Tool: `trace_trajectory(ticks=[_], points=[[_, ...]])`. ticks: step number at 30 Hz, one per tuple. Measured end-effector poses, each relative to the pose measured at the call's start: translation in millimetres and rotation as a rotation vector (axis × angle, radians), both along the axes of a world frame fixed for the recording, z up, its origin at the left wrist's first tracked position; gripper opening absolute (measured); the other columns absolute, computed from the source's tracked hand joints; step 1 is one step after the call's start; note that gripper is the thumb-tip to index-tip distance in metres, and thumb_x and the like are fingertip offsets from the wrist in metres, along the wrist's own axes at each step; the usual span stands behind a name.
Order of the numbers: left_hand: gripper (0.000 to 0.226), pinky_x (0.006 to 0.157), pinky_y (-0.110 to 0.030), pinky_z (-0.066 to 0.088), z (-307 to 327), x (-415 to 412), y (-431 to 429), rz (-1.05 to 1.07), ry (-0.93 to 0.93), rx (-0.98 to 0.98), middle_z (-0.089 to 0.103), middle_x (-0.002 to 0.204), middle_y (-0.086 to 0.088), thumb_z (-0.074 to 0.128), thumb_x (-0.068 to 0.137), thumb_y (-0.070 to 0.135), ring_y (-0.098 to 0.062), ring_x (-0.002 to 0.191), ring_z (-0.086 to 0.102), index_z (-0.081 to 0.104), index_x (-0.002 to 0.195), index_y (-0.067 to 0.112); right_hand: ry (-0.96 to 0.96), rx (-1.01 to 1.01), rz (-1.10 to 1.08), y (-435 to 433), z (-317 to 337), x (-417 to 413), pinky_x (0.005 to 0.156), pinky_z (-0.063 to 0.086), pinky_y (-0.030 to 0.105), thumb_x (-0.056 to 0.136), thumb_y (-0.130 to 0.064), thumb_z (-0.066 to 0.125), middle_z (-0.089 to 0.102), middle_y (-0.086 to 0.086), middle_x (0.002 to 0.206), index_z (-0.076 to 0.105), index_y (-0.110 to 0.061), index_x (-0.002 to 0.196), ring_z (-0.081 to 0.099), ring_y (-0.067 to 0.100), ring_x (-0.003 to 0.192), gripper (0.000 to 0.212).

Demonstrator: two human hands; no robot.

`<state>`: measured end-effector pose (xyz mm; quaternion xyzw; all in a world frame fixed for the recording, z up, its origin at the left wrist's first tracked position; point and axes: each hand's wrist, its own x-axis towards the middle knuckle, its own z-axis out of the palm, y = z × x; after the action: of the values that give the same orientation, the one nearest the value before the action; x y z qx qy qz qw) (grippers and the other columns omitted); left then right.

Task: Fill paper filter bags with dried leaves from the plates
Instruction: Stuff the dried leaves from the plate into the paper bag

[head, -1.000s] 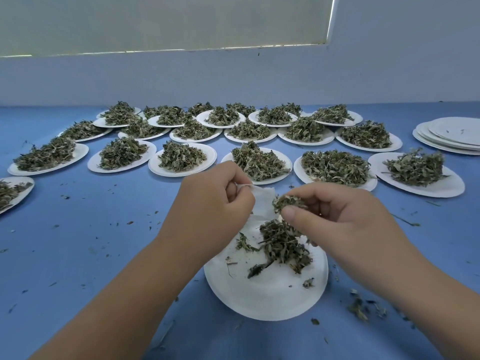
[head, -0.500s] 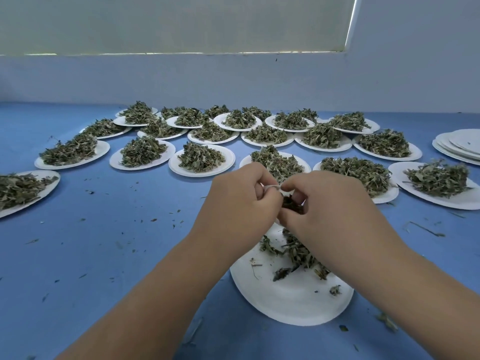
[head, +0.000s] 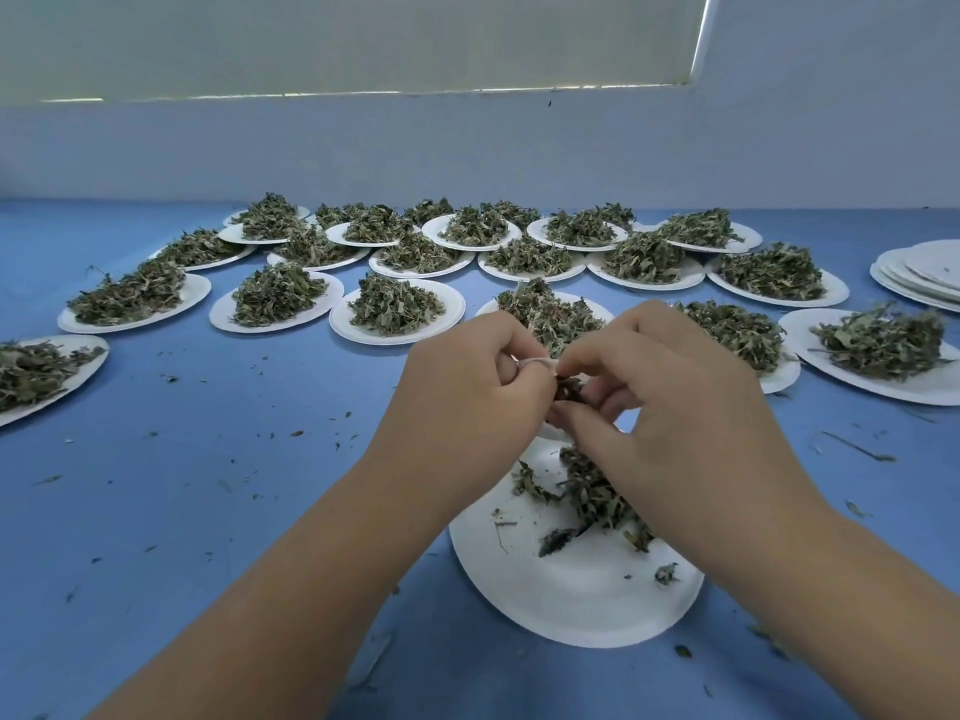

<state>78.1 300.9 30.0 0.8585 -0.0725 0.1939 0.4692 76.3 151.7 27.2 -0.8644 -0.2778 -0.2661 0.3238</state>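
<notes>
Pinching white rim of paper filter bag [head: 538, 361] with left grip [head: 467, 392] at centre frame, bag mostly hidden between the hands; holding dark tuft of dried leaves [head: 569, 387] at bag's mouth with right grip [head: 670, 397], fingers curled on it. Directly below, on blue desk [head: 208, 485], near plate [head: 571, 615] with small leaf pile [head: 589, 493]. Across upper middle, rows of leaf-heaped plates [head: 451, 315]; at right edge, stack of bare plates [head: 924, 275].

Blue table [head: 182, 537], leaf-heaped paper plates [head: 454, 309], empty plate stack [head: 919, 283]

Leaf-heaped plates [head: 397, 311] behind near plate [head: 571, 600] (stack [head: 919, 272] right)
</notes>
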Motion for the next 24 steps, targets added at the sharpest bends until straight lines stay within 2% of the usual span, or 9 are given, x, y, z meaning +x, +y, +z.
trace_trajectory(ticks=[3,5,9,12,15,18,21,24], points=[[0.018,0.044,-0.011,0.032,0.8,-1.3,-1.3,-0.011,0.003,0.013,0.057,0.06,-0.014,0.06,0.082,0.01,-0.006,0.046,0.038,0.063,0.07,0.022,-0.023,-0.025,0.034,1.5,-0.2,1.5,0.063,0.053,0.037,0.078,-0.01,0.074,0.055,-0.004,0.083,0.067,-0.016,0.085,0.055,0.015,0.074,0.012],[0.018,0.045,-0.009,0.032,2.8,-1.2,-0.1,-0.003,-0.015,0.029,0.058,0.058,-0.012,0.061,0.082,0.01,-0.006,0.045,0.038,0.063,0.07,0.022,-0.032,-0.01,0.073,0.6,-0.7,1.2,0.066,0.054,0.038,0.081,-0.008,0.073,0.06,-0.003,0.084,0.069,-0.017,0.089,0.058,0.016,0.077,0.012],[0.017,0.043,-0.008,0.032,7.5,0.7,7.0,0.043,-0.032,0.004,0.059,0.057,-0.01,0.061,0.084,0.011,-0.004,0.044,0.04,0.066,0.073,0.023,-0.102,0.068,0.14,-8.0,4.4,-1.6,0.074,0.051,0.023,0.086,-0.007,0.067,0.064,-0.013,0.087,0.072,-0.02,0.096,0.06,0.003,0.083,0.017],[0.016,0.041,-0.008,0.03,8.9,2.2,10.5,0.071,-0.027,-0.034,0.049,0.046,0.0,0.061,0.085,0.011,-0.004,0.042,0.038,0.066,0.074,0.022,-0.223,0.114,0.149,-14.9,9.8,-1.8,0.076,0.048,0.015,0.087,-0.006,0.064,0.065,-0.01,0.088,0.072,-0.016,0.094,0.059,0.002,0.083,0.015],[0.015,0.04,-0.007,0.028,10.2,3.3,12.2,0.091,-0.028,-0.072,0.043,0.045,0.008,0.062,0.086,0.012,-0.003,0.041,0.036,0.067,0.074,0.019,-0.088,0.195,0.105,-17.8,11.4,0.8,0.075,0.047,0.013,0.088,-0.014,0.063,0.061,-0.01,0.092,0.067,-0.024,0.097,0.059,0.003,0.086,0.014],[0.014,0.041,-0.007,0.03,10.6,3.6,12.0,0.095,-0.039,-0.101,0.046,0.047,0.007,0.062,0.086,0.013,-0.002,0.042,0.038,0.068,0.074,0.018,0.142,0.131,0.076,-16.0,3.6,4.4,0.077,0.044,0.009,0.087,-0.031,0.062,0.055,-0.016,0.099,0.06,-0.034,0.107,0.056,-0.002,0.091,0.021],[0.015,0.04,-0.008,0.029,9.8,2.3,9.7,0.087,-0.036,-0.112,0.042,0.044,0.01,0.061,0.086,0.011,-0.003,0.04,0.037,0.067,0.074,0.018,0.163,0.1,0.026,-11.9,-1.9,6.6,0.076,0.042,0.009,0.086,-0.028,0.066,0.056,-0.019,0.091,0.062,-0.034,0.106,0.055,-0.003,0.089,0.021],[0.017,0.04,-0.008,0.029,7.9,0.4,6.4,0.076,-0.028,-0.099,0.041,0.044,0.008,0.06,0.086,0.01,-0.004,0.041,0.035,0.066,0.072,0.018,0.085,0.112,-0.017,-10.8,-1.8,6.6,0.073,0.044,0.015,0.083,-0.016,0.072,0.059,-0.019,0.076,0.069,-0.028,0.091,0.055,0.002,0.083,0.015]])
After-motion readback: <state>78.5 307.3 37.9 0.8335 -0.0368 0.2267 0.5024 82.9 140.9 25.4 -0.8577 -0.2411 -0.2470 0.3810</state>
